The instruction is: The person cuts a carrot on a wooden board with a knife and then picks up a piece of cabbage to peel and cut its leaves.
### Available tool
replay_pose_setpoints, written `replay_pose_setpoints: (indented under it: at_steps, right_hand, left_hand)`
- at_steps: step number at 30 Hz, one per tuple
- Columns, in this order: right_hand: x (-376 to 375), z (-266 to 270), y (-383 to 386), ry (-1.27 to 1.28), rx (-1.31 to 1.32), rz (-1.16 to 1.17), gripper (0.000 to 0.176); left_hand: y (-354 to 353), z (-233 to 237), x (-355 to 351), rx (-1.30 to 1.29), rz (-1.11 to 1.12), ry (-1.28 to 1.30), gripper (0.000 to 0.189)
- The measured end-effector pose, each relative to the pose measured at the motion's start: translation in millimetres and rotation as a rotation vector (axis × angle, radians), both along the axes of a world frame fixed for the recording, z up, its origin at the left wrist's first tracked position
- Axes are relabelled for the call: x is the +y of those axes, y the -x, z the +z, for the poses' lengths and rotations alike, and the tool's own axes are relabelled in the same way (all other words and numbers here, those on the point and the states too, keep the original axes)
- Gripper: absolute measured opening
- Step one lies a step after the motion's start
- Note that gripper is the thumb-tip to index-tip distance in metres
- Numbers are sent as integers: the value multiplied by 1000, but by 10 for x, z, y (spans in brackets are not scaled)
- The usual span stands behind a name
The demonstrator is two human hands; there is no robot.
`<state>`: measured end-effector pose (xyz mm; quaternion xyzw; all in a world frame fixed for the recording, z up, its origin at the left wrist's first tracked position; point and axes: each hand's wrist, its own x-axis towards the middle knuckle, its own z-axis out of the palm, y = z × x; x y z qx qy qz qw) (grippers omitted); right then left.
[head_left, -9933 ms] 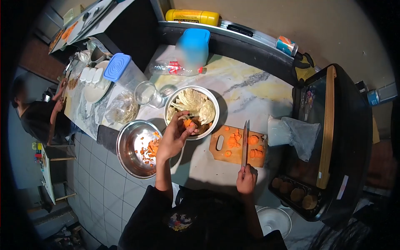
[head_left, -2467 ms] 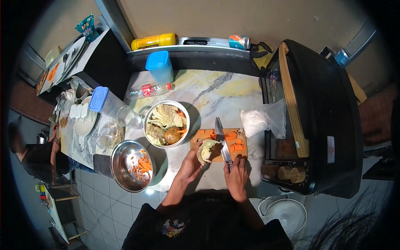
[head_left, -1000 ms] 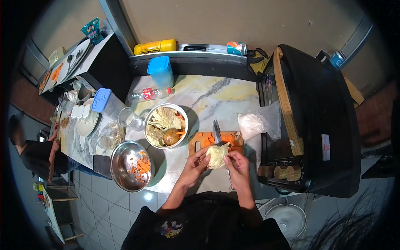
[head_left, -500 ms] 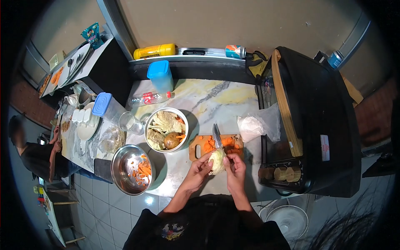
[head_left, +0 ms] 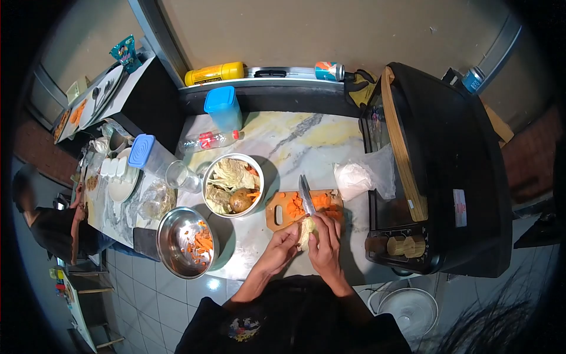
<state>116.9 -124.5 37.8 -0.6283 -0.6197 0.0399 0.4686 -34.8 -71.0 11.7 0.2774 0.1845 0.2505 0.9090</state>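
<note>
A pale piece of cabbage (head_left: 305, 232) is held between both hands, over the near edge of the orange cutting board (head_left: 273, 213). My left hand (head_left: 283, 251) pinches its left side. My right hand (head_left: 325, 248) is closed at its right side, fingers partly covering it. The knife (head_left: 305, 193) points away from me, its blade above the board; its handle is hidden near my right hand. Chopped carrot (head_left: 294, 206) lies on the board around the blade.
A white bowl (head_left: 260, 203) holds cabbage leaves and a potato; a steel bowl (head_left: 166, 259) holds carrot pieces. A bag of white powder (head_left: 354, 179) lies beside the black oven (head_left: 466, 177). Another person (head_left: 53, 230) stands far left.
My right hand has shifted over the cabbage piece, covering more of it, with its fingers now near the knife's lower end. The view has moved slightly.
</note>
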Motion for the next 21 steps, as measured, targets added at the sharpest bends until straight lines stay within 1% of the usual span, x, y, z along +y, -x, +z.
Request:
replay_pose_setpoints:
  at_steps: [1, 3, 4, 6, 10, 12, 14, 17, 21]
  right_hand:
    - [9, -3, -12, -13, 7, 9, 31]
    - [7, -12, -16, -24, 17, 20, 31]
    - [9, -14, -18, -26, 45, 30, 31]
    - [22, -24, -25, -31, 72, 40, 32]
    - [18, -59, -50, -38, 64, 87, 35]
    - [4, -69, -62, -30, 66, 109, 38]
    - [-26, -86, -49, 17, 127, 157, 46]
    - [-40, -70, -15, 28, 193, 179, 49]
    - [-66, -82, 4, 53, 196, 194, 53]
  left_hand:
    - [-38, 67, -26, 1, 0, 3, 46]
    - [-150, 274, -89, 115, 131, 29, 51]
    - [-151, 298, -85, 115, 131, 29, 51]
    - [-143, 322, -63, 137, 70, -128, 52]
    - [-91, 278, -39, 62, 41, -86, 58]
    - [-74, 282, -2, -66, -22, -120, 62]
    - [-63, 257, -4, -31, -37, -161, 63]
    - [-43, 273, 20, 19, -69, -222, 65]
    - [-32, 309, 42, 25, -107, -272, 66]
